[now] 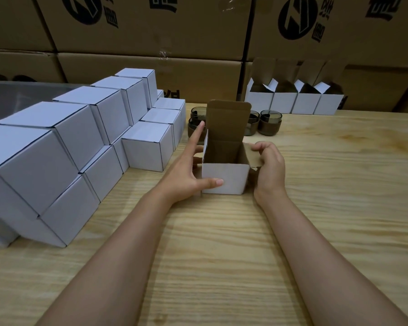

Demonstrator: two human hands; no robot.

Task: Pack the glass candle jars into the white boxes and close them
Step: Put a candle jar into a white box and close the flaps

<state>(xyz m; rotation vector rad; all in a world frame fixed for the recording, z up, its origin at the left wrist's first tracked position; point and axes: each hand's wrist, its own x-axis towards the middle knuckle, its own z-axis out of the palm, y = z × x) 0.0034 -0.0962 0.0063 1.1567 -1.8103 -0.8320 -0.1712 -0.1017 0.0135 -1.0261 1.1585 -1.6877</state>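
Note:
An open white box (224, 178) with a brown inside stands on the wooden table (222, 255), its lid flap upright at the back. Nothing shows inside it. My left hand (186, 170) lies against the box's left side, fingers straight, thumb on the front face and index finger pointing up past the left flap. My right hand (270, 168) pinches the right side flap with curled fingers. Dark glass candle jars (270, 122) stand behind the box, some partly hidden by the lid.
Stacks of closed white boxes (64, 149) fill the left side of the table. A row of several open white boxes (295, 100) stands at the back right. Large brown cartons (151, 31) form a wall behind.

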